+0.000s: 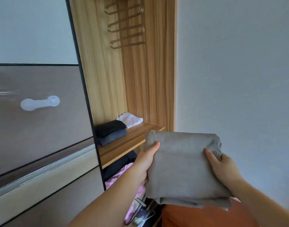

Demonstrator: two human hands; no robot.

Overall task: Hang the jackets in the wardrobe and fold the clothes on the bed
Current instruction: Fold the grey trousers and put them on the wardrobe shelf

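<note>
So you've got the folded grey knit garment [183, 164] up in front of you, level and flat, just right of the open wardrobe bay. Your left hand [144, 163] pinches its left edge: thumb on top, the other fingers underneath and out of sight, so clamped on the cloth. Your right hand [222, 166] does the same on the right edge, thumb pressed into the top face. A two-sided grip makes sense: the stack has loose layers showing at its near bottom edge, and a one-hand hold would likely let them sag open.

It isn't resting on anything yet. It hangs in the air, overlapping the front right corner of the light wooden wardrobe shelf [124, 145] in the view; I can't tell whether it's above that shelf or in front of it.

On the shelf, a black folded garment sitting on a dark grey folded one [111, 132] takes the left rear, touching the sliding door's frame side. A crumpled white cloth [130, 119] lies behind it against the back panel. The front right of the shelf is bare wood, probably your landing spot.

Below the shelf: dark fabric and a pink patterned cloth [137, 190], loosely piled.

Above: a tiered gold metal trouser hanger [125, 25], nothing on it. The wardrobe's sliding door with the white plastic handle [39, 103] fills the left; a plain pale wall [238, 71] fills the right. No jackets or bed in view.
</note>
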